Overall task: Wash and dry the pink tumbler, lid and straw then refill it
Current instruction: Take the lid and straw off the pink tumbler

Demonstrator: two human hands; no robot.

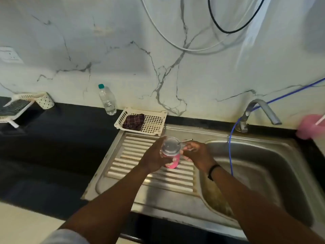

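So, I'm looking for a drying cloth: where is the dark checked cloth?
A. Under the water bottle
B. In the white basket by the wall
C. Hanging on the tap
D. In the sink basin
B: the folded dark checked cloth lies inside the white basket at the back of the drainboard, away from the tap and apart from the water bottle.

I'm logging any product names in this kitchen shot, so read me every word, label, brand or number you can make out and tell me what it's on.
No text can be read in this view.
Pink plastic tumbler with clear lid: a white mark on its side, too blurred to read.
Clear plastic water bottle with teal cap: no legible label.
White wall socket plate: blurred, no readable marking.
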